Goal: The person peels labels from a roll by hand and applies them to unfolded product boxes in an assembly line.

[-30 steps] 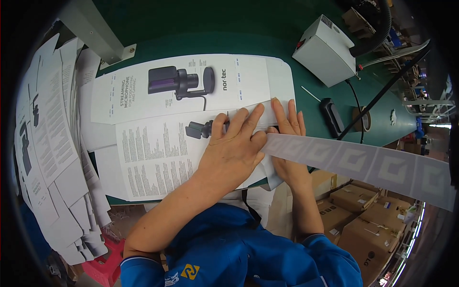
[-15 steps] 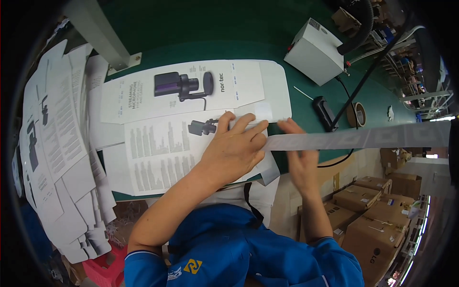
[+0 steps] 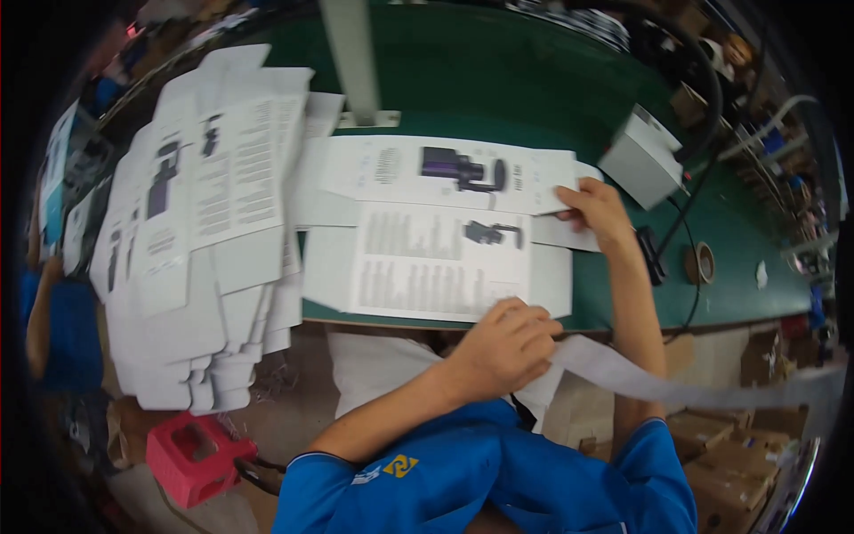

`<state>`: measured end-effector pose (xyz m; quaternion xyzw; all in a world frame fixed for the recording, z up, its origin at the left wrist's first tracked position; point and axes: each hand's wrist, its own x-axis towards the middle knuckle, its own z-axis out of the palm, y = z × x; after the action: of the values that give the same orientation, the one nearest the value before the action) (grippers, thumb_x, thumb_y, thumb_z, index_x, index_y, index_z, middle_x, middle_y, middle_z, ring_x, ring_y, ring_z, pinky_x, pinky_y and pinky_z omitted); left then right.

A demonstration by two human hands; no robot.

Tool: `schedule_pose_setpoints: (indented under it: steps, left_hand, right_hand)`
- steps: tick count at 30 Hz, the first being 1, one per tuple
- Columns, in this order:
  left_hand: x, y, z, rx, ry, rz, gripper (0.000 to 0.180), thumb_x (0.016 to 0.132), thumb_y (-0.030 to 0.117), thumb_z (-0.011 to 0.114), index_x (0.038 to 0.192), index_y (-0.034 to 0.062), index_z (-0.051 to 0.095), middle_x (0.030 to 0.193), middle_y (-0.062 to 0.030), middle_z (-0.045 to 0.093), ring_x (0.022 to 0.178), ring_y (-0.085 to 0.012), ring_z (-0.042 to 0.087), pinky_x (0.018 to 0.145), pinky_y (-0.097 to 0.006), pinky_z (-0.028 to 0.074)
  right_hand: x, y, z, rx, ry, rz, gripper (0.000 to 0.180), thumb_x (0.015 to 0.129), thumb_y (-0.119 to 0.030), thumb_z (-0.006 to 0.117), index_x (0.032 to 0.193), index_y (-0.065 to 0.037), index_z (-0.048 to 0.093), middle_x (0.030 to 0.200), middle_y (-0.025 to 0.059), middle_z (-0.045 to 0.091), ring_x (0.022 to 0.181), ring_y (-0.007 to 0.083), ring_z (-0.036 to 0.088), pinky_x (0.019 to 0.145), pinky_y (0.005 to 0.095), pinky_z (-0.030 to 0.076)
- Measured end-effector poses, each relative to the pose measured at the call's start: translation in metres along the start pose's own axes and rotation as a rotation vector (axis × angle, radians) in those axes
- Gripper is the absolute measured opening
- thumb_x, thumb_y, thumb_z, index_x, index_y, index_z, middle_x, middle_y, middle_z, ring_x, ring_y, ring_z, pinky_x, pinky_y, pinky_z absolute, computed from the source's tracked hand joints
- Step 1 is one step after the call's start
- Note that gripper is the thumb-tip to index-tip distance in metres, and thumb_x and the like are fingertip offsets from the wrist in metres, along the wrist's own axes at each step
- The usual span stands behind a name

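The flat carton [image 3: 445, 236] was seemingly being handled, its edge pinched by the right hand's [image 3: 589, 212] fingers; the left hand's [image 3: 505, 347] fingers, below, apparently gripped the label strip [image 3: 640, 378]; shifting it probably called for slack.

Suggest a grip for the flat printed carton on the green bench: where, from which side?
Probably pinch the flat carton by its lower right-end flap, coming from the right: it lies flat and thin, and the cardboard stack crowds its left end.
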<state>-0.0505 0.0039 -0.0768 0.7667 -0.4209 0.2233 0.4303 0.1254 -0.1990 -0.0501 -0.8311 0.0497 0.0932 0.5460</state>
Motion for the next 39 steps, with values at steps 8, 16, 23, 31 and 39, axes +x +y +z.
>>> schedule_pose_setpoints:
  steps: [8,16,23,31,39]
  left_hand:
    - [-0.035,0.022,-0.025,-0.06,0.111,0.012,0.022,0.07,0.008,0.069,0.085,-0.0003,0.056,0.107,-0.0167,0.065,0.097,-0.0312,0.063,0.086,-0.042,0.049]
    - [-0.041,0.033,-0.028,-0.087,0.163,0.034,0.015,0.078,0.007,0.071,0.083,0.0005,0.058,0.095,-0.0129,0.066,0.085,-0.0268,0.063,0.079,-0.037,0.049]
    - [-0.056,0.032,-0.054,0.01,0.175,0.017,0.017,0.078,0.009,0.073,0.084,-0.0001,0.06,0.096,-0.0128,0.065,0.083,-0.0269,0.063,0.078,-0.036,0.049]
    - [-0.065,0.031,-0.091,0.086,0.236,-0.016,0.016,0.075,0.007,0.069,0.081,0.0005,0.056,0.104,-0.0156,0.068,0.085,-0.0298,0.065,0.079,-0.038,0.052]
    - [-0.076,0.024,-0.106,0.188,0.238,-0.085,0.019,0.073,0.009,0.071,0.083,0.0034,0.056,0.099,-0.0119,0.066,0.086,-0.0261,0.063,0.082,-0.036,0.049]
  right_hand:
    - [-0.053,-0.065,-0.108,0.148,0.13,-0.325,0.027,0.092,-0.021,0.07,0.112,-0.004,0.061,0.087,-0.0003,0.065,0.064,0.0046,0.061,0.05,0.0155,0.047]
    - [-0.068,-0.158,-0.118,0.16,0.101,-0.742,0.029,0.098,-0.018,0.063,0.124,-0.007,0.058,0.095,-0.0067,0.064,0.079,-0.0016,0.058,0.062,0.0152,0.042]
    - [-0.051,-0.285,0.071,0.218,-0.28,-1.066,0.041,0.093,-0.028,0.07,0.124,-0.002,0.062,0.104,0.0028,0.067,0.088,0.0091,0.063,0.071,0.0238,0.05]
    - [-0.015,-0.373,0.267,0.082,-0.322,-1.359,0.038,0.093,-0.027,0.07,0.119,0.001,0.066,0.102,0.0061,0.071,0.087,0.0135,0.066,0.081,0.0276,0.053]
    - [0.056,-0.28,0.302,-0.437,-0.351,-1.174,0.071,0.089,-0.022,0.068,0.151,-0.009,0.037,0.16,0.0208,0.026,0.147,0.0326,0.03,0.119,0.0372,0.026]
